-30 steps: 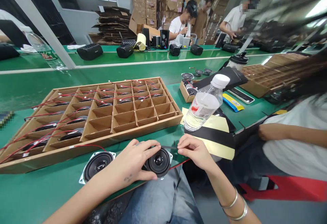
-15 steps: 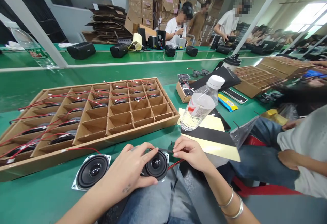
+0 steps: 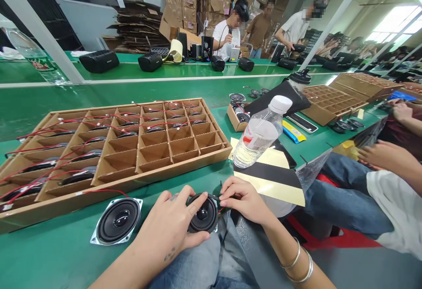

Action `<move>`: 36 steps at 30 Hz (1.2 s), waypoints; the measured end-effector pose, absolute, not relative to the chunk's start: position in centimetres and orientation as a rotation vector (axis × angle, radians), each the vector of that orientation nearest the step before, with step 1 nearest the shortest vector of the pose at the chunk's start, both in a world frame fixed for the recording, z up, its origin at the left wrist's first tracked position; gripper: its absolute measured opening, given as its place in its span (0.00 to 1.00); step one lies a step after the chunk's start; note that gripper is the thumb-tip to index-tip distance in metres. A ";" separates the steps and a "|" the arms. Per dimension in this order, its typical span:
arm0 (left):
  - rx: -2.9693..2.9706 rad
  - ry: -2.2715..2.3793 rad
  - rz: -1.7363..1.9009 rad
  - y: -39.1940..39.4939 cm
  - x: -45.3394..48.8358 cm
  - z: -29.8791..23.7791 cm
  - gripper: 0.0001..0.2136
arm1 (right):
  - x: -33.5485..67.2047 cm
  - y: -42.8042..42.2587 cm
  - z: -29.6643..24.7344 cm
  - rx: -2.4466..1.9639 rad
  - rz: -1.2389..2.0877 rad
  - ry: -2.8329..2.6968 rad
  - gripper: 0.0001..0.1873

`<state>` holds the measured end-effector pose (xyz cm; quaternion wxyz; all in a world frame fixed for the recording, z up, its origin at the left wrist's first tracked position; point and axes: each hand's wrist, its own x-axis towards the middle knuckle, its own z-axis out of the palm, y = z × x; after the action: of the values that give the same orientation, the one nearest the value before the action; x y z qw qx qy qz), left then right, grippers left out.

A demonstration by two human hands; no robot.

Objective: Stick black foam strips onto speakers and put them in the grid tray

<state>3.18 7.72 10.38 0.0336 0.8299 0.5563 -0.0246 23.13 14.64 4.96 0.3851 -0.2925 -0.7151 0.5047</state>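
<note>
My left hand (image 3: 180, 221) grips a round black speaker (image 3: 203, 214) by its rim, over my lap at the table's edge. Its cone faces up towards me. At the speaker's upper right edge, my right hand (image 3: 240, 199) has its fingertips pinched on a thin black strip (image 3: 215, 197). Part of a red wire shows beneath those fingers. A second speaker (image 3: 118, 221) with a square metal frame lies cone up on the green table, left of my left hand, its red wire reaching back to the carton.
A divided cardboard carton (image 3: 148, 166) holds several wired speakers. A water bottle (image 3: 262, 133) stands on yellow backing sheets (image 3: 283, 194) with black strips. Behind it lie a black pouch (image 3: 280, 98) and a small box of speakers (image 3: 235, 120). A co-worker's arm (image 3: 392, 155) is at right.
My right hand has shifted slightly left, closer against the speaker's edge. Less of the red wire shows. The co-worker at right has raised a hand towards the table.
</note>
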 end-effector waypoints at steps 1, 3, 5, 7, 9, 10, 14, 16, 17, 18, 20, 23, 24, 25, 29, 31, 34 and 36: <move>2.544 1.726 -0.087 7.7 3.3 10.4 0.29 | 23.1 14.6 5.1 -0.743 1.269 -1.836 0.08; 2.539 1.752 -0.110 7.6 3.5 10.4 0.28 | 23.0 14.6 5.2 -0.738 1.238 -1.864 0.09; 2.550 1.765 -0.133 7.4 3.6 10.5 0.27 | 23.0 14.6 5.3 -0.734 1.216 -1.892 0.09; 2.563 1.772 -0.156 7.4 3.8 10.5 0.27 | 23.0 14.6 5.3 -0.727 1.198 -1.915 0.09; 2.577 1.769 -0.175 7.4 4.0 10.5 0.26 | 23.0 14.5 5.4 -0.712 1.178 -1.937 0.08; 2.586 1.767 -0.187 7.4 4.0 10.5 0.27 | 22.9 14.5 5.5 -0.704 1.167 -1.950 0.08; 2.656 1.784 -0.260 7.3 4.3 10.2 0.27 | 22.8 14.5 6.0 -0.688 1.116 -2.021 0.09; 2.708 1.796 -0.290 7.0 4.3 9.9 0.27 | 22.8 14.5 6.4 -0.684 1.083 -2.068 0.11; 2.732 1.800 -0.295 6.9 4.3 9.7 0.27 | 22.8 14.6 6.6 -0.681 1.062 -2.097 0.11; 2.754 1.801 -0.291 6.8 4.3 9.6 0.27 | 22.8 14.6 6.8 -0.676 1.042 -2.133 0.11; 2.787 1.800 -0.268 6.5 4.4 9.4 0.27 | 22.8 14.8 7.4 -0.663 1.009 -2.207 0.10; 2.797 1.842 -0.254 6.4 4.5 9.4 0.27 | 22.7 15.2 8.2 -0.643 0.988 -2.321 0.03; 2.794 1.858 -0.255 6.4 4.6 9.5 0.27 | 22.6 15.3 8.5 -0.642 0.983 -2.361 0.02; 2.790 1.871 -0.258 6.4 4.6 9.5 0.27 | 22.6 15.4 8.8 -0.643 0.976 -2.400 0.02; 2.786 1.858 -0.265 6.4 4.5 9.1 0.26 | 22.8 15.5 9.7 -0.660 0.929 -2.524 0.02; 2.777 1.856 -0.250 6.3 4.4 8.9 0.26 | 23.1 15.0 9.8 -0.660 0.872 -2.592 0.02; 2.766 1.838 -0.202 6.3 4.4 8.7 0.27 | 23.6 13.3 9.7 -0.682 0.713 -2.671 0.08; 2.753 1.833 -0.189 6.3 4.5 8.6 0.28 | 23.8 12.0 9.6 -0.714 0.590 -2.701 0.12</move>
<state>4.46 6.34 8.63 -0.0854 0.8280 0.5513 -0.0570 23.81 12.03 9.62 0.1428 -0.2476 -0.9362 0.2044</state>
